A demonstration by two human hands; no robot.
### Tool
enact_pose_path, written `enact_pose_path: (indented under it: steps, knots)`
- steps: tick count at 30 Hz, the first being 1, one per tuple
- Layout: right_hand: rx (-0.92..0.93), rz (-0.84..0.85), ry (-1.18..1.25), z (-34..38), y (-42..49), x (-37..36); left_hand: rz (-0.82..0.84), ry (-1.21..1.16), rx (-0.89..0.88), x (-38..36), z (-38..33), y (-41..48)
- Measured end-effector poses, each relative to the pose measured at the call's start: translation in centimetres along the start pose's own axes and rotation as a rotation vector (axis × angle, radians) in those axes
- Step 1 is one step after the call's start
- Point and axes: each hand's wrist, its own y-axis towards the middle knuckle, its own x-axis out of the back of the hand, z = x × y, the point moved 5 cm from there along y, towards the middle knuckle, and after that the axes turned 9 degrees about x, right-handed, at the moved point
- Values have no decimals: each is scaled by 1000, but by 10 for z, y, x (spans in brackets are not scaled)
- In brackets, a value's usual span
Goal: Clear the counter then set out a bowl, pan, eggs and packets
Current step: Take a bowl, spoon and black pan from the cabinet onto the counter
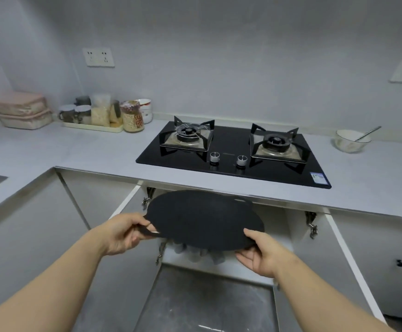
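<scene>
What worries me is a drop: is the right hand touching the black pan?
Touching. Head view: right hand, thumb over the rim of the black pan, fingers underneath.

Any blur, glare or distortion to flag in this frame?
Head view: fisheye bows the pale grey counter; glass bowl with spoon and stacked pink boxes look smeared; glossy black hob mirrors its grates; left hand, right hand and flat black pan are sharp.

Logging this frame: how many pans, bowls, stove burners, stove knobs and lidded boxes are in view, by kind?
pan: 1
bowl: 1
burners: 2
knobs: 2
lidded boxes: 2
Total: 8
</scene>
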Motion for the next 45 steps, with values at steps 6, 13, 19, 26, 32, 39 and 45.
enact_pose_path:
  steps: [6,13,19,26,32,39,45]
  knots:
    - [42,68,15,31,-12,-1,-103,-82,-93,-12,-22,4]
    - [210,114,158,51,-23,-32,-19,-428,-283,-71,-34,8]
    - [312,95,222,60,-28,-24,169,-338,-230,-159,-15,22]
    - [411,30,257,117,-17,52,161,-240,-305,-225,-32,33]
    - [478,-16,391,187,13,145,132,-107,-372,-332,-49,70]
    - [502,-85,371,284,69,287,233,-121,-339,-502,-50,150]
    - [491,-229,367,329,118,417,356,-18,-119,-627,-28,212]
